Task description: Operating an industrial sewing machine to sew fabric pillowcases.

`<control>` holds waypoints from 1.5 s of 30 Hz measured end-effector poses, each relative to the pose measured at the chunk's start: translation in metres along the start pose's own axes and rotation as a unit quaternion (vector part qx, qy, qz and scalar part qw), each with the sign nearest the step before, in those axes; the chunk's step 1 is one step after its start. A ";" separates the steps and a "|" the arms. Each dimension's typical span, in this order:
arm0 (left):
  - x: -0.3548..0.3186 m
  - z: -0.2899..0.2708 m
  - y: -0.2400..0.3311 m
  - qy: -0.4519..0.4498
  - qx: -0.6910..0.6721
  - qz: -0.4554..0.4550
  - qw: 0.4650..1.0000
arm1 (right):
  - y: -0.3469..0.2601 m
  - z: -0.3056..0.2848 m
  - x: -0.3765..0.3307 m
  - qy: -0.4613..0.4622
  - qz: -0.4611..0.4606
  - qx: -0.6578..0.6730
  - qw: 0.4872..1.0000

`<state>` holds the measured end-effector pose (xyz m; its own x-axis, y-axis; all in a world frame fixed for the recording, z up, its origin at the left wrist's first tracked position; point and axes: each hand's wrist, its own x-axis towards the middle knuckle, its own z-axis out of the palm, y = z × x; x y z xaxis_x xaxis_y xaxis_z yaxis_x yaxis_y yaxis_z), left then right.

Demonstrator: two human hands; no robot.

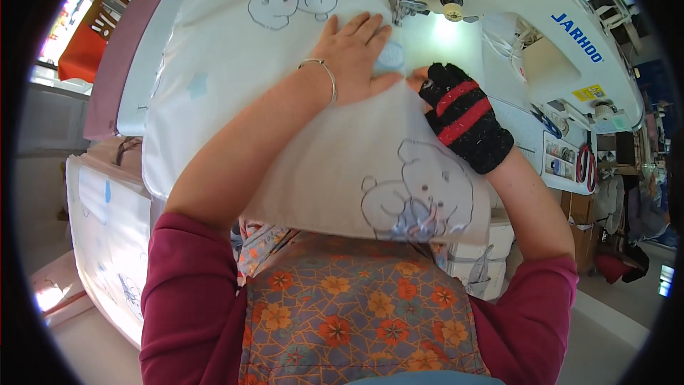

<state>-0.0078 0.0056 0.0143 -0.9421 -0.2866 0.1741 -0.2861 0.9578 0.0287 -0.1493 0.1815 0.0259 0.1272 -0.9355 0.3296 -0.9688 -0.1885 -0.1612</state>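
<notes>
White printed fabric point(299, 50) lies under the sewing machine point(499, 0) needle. Left hand point(356, 53) presses flat, open, just before it; gloved right hand point(463, 117) apparently pinches the fabric edge. Stitching seems barely begun.

The sewing machine point(527, 7) is blocking the 1 o'clock side, its needle point(400, 1) crowding the left hand point(354, 57) at 12, while open fabric point(235, 50) is lying free toward 10 and scissors point(586, 164) are cluttering 3 o'clock.
</notes>
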 end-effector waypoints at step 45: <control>-0.104 -0.025 0.049 0.057 -0.138 0.211 0.966 | 0.034 0.012 -0.003 0.105 0.008 -0.028 0.994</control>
<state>0.0810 0.0826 0.0220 -0.9348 0.1200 0.3344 0.1918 0.9627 0.1906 -0.1800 0.1741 0.0084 0.0690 -0.8539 0.5158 -0.9815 -0.1508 -0.1182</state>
